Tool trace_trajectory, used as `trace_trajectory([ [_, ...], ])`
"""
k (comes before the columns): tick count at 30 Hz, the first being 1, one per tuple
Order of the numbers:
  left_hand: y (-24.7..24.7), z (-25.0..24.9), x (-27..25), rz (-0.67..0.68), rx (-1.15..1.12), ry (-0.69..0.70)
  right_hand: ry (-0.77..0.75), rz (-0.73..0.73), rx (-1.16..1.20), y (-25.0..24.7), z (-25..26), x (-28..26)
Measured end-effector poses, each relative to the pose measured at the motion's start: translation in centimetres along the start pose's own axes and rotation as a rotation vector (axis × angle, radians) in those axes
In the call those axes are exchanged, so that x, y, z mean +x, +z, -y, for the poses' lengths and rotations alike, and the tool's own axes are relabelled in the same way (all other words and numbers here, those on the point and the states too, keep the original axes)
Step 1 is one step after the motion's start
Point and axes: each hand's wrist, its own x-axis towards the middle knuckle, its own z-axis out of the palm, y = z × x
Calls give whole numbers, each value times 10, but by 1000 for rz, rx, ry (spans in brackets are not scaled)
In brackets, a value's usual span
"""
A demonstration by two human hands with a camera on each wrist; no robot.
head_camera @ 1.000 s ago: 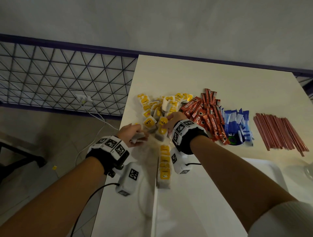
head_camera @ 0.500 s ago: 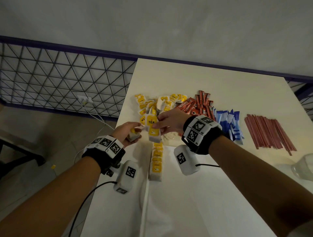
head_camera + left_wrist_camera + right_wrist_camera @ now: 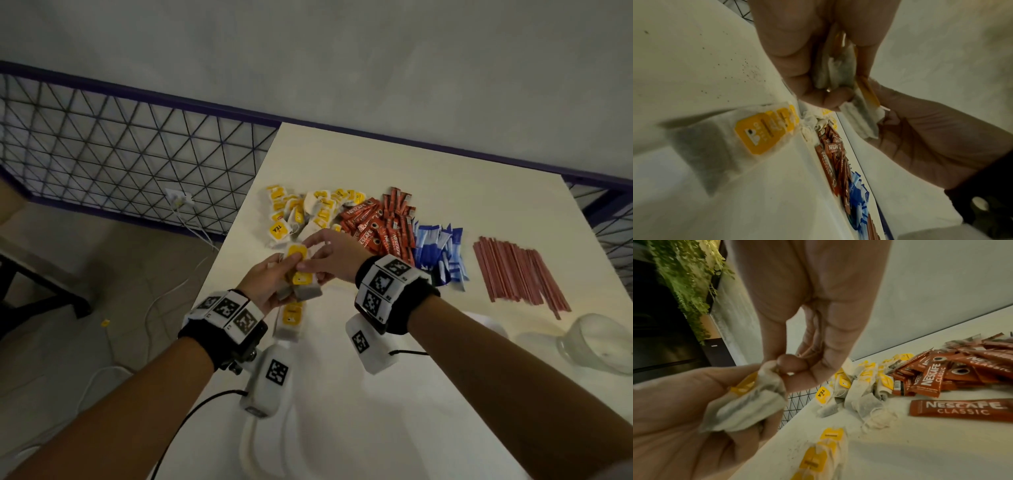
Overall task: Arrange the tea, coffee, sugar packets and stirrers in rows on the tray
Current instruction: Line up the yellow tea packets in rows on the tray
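Observation:
Above the near end of the tea bag pile point(image 3: 301, 212), my left hand point(image 3: 282, 277) grips a small bundle of yellow-tagged tea bags point(image 3: 748, 402). My right hand point(image 3: 310, 255) meets it and pinches the top of one tea bag point(image 3: 297, 255) against that bundle, thumb and forefinger closed on it point(image 3: 783, 369). Below the hands, a short row of tea bags point(image 3: 291, 318) lies at the left end of the white tray point(image 3: 260, 445). Red coffee sticks point(image 3: 376, 222), blue sugar packets point(image 3: 438, 246) and reddish stirrers point(image 3: 517, 274) lie in heaps on the table.
A glass bowl point(image 3: 599, 342) stands at the right edge, near the stirrers. The table's left edge point(image 3: 236, 233) drops to the floor beside a wire-mesh fence point(image 3: 120, 154), with cables below. One coffee stick point(image 3: 960, 407) lies apart from its heap.
My right hand has lifted a tea bag off the pile and brought it to my left hand. Both hands have risen and now meet above the row.

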Motion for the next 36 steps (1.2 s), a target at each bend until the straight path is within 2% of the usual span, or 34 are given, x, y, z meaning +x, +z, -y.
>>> trace_trajectory([
  [4, -8, 6, -10, -130, -62, 83, -49, -9, -30, 1, -4, -9],
  [8, -23, 12, -21, -202, -68, 101, -96, -40, -65, -1, -8, -14],
  [15, -45, 17, -37, -187, 107, 115, -138, -31, -306, 4, -10, -22],
  [20, -57, 10, -48, -58, 301, 195, -144, -72, -360, 15, -5, -31],
  [25, -61, 3, -49, 49, 494, 135, -91, -75, -241, 26, -3, -40],
  [30, -61, -1, -51, 155, 524, 132, -32, -110, -136, 40, -4, -49],
  [36, -61, 8, -48, 235, 692, 261, 30, -223, -15, 56, -11, -54],
])
